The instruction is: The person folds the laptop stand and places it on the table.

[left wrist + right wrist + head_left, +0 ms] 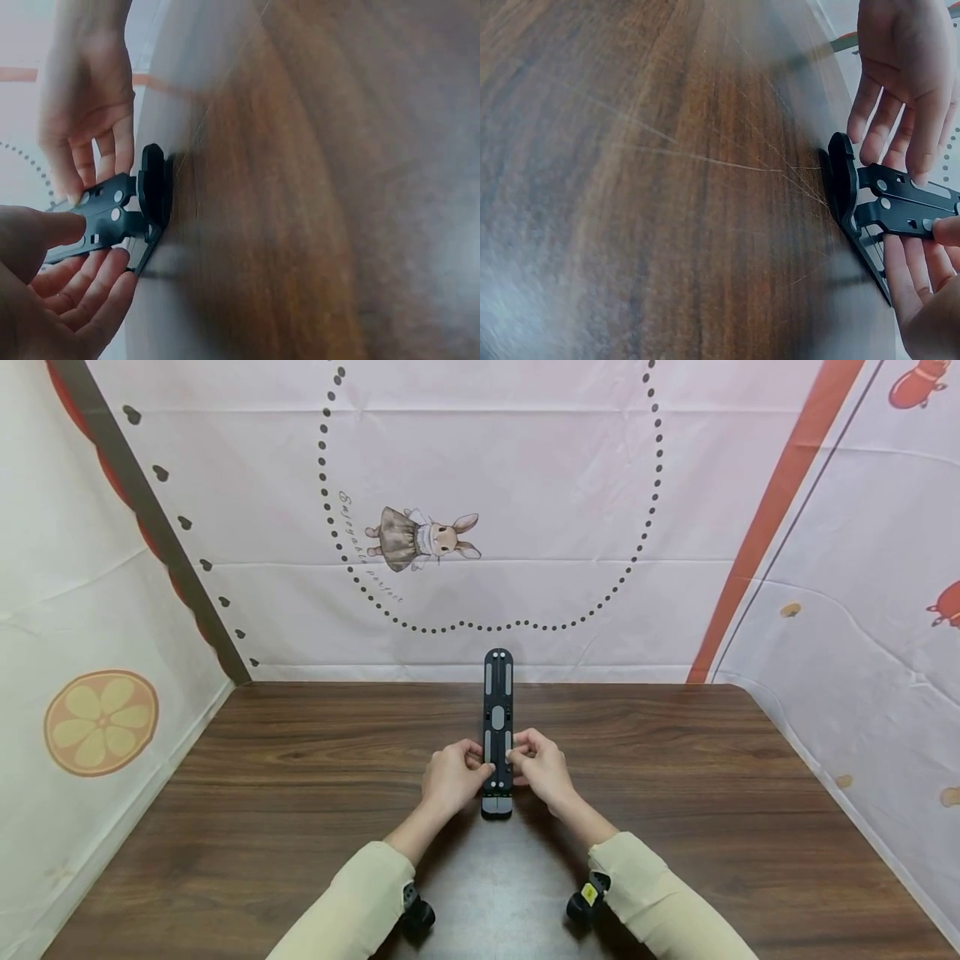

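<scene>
Holding a black folding stand (498, 735) with both hands near the middle of the worktop (262, 827). Pinching its left edge in the left hand (454, 774), laying the thumb on top and curling the fingers (112, 300) underneath. Pinching its right edge likewise in the right hand (543, 772). Pointing the lipped end (497, 807) toward the near side and slanting the grey-padded panel up off the worktop. Wearing pale sleeves (352, 902) with a small dark camera (417, 914) at each wrist. Facing a white sheet (525, 485) bearing a printed rabbit (420, 539).
</scene>
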Tool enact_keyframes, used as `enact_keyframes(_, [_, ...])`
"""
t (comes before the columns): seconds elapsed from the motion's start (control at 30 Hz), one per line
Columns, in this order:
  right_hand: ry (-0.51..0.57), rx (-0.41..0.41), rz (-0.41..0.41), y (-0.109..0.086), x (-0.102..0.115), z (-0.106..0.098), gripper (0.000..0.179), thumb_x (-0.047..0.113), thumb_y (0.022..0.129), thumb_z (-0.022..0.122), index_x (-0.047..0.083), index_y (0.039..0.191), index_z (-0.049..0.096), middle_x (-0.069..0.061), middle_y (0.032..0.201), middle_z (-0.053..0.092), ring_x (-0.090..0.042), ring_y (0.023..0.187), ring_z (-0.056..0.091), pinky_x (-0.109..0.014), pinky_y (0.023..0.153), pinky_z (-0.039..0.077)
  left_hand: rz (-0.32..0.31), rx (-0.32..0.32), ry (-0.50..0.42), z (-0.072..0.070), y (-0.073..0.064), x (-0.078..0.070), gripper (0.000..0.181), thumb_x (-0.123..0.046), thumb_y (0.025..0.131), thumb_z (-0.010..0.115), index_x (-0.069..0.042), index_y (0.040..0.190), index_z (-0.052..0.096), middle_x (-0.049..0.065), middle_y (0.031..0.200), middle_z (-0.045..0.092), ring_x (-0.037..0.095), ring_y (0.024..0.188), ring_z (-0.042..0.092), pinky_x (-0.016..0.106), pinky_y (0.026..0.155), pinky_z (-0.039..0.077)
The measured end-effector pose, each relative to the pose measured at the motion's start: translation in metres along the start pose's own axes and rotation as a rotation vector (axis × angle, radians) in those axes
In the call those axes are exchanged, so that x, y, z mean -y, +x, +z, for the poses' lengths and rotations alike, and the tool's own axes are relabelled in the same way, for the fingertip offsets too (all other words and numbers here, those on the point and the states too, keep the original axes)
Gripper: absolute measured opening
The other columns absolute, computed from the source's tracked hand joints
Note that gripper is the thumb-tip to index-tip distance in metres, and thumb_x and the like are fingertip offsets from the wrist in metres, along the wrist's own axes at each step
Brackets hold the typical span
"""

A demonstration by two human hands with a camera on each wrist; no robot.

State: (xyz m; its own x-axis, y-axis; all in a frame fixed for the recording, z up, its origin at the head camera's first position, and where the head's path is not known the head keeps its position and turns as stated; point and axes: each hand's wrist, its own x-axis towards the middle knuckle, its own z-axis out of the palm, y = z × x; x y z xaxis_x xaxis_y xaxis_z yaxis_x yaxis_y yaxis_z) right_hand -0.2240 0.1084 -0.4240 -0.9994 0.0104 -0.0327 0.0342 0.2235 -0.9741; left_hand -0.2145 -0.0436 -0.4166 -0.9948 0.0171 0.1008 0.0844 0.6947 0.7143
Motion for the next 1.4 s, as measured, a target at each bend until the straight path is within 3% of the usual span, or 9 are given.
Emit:
enact_keyframes(0.3, [-0.007, 0.005, -0.005, 0.002, -0.002, 0.001, 0.016, 0.005, 0.087, 0.058, 0.008, 0.102, 0.061, -0.008, 0.085, 0.063, -0.018, 0.07, 0.066, -0.039, 0.064, 0.056, 0.004, 0.04, 0.063, -0.004, -0.015, -0.007, 0.049, -0.031, 0.073, 0.076, -0.009, 0.113, 0.059, 0.001, 0.088, 0.069, 0.018, 0.078, 0.065, 0.033, 0.059, 0.047])
enact_keyframes(0.47, [0.002, 0.006, -0.005, 0.002, -0.002, 0.002, 0.017, 0.004, 0.087, 0.058, 0.006, 0.103, 0.061, -0.01, 0.087, 0.063, -0.018, 0.07, 0.066, -0.037, 0.063, 0.056, 0.004, 0.062, 0.118, -0.005, -0.022, -0.006, 0.048, -0.034, 0.07, 0.077, -0.009, 0.108, 0.06, 0.002, 0.089, 0.069, 0.02, 0.079, 0.064, 0.035, 0.061, 0.047])
enact_keyframes(0.7, [0.008, 0.009, 0.001, 0.0, -0.001, 0.001, 0.018, 0.005, 0.087, 0.059, 0.005, 0.105, 0.061, -0.013, 0.091, 0.062, -0.022, 0.073, 0.066, -0.039, 0.065, 0.056, 0.005, 0.113, 0.153, -0.002, -0.027, -0.003, 0.053, -0.036, 0.067, 0.078, -0.007, 0.107, 0.058, 0.001, 0.083, 0.069, 0.015, 0.069, 0.061, 0.031, 0.053, 0.043])
enact_keyframes(1.0, [0.006, -0.001, 0.019, -0.001, -0.002, 0.001, 0.017, 0.005, 0.087, 0.059, 0.006, 0.104, 0.061, -0.011, 0.089, 0.061, -0.019, 0.072, 0.066, -0.037, 0.064, 0.056, 0.005, 0.105, 0.189, 0.006, -0.028, -0.005, 0.056, -0.04, 0.06, 0.081, -0.011, 0.099, 0.052, -0.001, 0.08, 0.061, 0.016, 0.065, 0.054, 0.031, 0.05, 0.038])
enact_keyframes(1.4, [0.006, -0.01, 0.013, -0.001, -0.001, 0.002, 0.016, 0.006, 0.087, 0.06, 0.006, 0.103, 0.062, -0.01, 0.089, 0.062, -0.018, 0.07, 0.066, -0.036, 0.063, 0.056, 0.014, 0.085, 0.29, 0.014, -0.025, -0.009, 0.072, -0.047, 0.055, 0.084, -0.009, 0.1, 0.044, 0.003, 0.078, 0.052, 0.02, 0.067, 0.052, 0.033, 0.049, 0.039])
